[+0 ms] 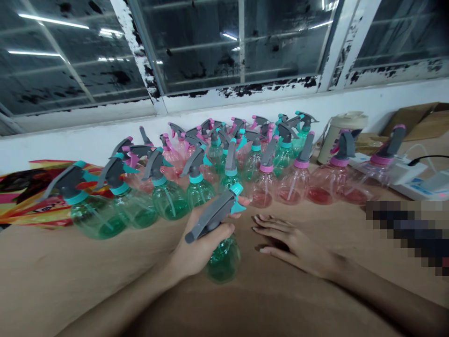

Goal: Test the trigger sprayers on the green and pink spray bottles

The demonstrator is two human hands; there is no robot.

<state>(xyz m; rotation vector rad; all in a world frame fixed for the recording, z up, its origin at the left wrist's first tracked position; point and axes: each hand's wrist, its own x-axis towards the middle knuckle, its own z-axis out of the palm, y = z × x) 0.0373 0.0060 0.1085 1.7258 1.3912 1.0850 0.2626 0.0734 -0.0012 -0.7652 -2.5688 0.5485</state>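
My left hand (pixel 194 248) is closed round the neck of a green spray bottle (pixel 224 262) with a grey and teal trigger head. Some green liquid shows inside it, and its base is at the table near me. To the right, my right hand (pixel 294 243) lies with its fingers stretched and apart over the tabletop, holding nothing. Just beyond the hands stands a row of spray bottles: green ones such as this spray bottle (pixel 170 199) on the left, and pink ones such as this spray bottle (pixel 263 187) on the right, each with a little coloured liquid.
Behind the front row crowd several more green and pink spray bottles (pixel 256 159). A colourful plastic bag (pixel 38 196) lies at the left. A beige jug (pixel 342 131), a cardboard box (pixel 417 121) and a white power strip (pixel 417 187) are at the right, below windows (pixel 231 42).
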